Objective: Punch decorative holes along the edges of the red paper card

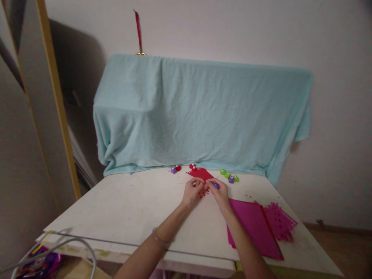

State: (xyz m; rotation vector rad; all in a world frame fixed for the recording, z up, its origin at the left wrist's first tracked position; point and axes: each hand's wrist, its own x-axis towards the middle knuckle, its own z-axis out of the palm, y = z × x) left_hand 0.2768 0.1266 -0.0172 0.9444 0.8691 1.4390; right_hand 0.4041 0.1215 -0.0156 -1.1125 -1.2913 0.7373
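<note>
Both hands, left hand and right hand, pinch the red paper, I think; thin, floppy stuff, best gripped at the edges.

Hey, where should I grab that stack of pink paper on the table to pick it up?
Probably by the near corner of the pink paper stack, coming from the table's front edge. It lies flat, and that corner reaches almost to the edge, giving fingers a way underneath.
</note>
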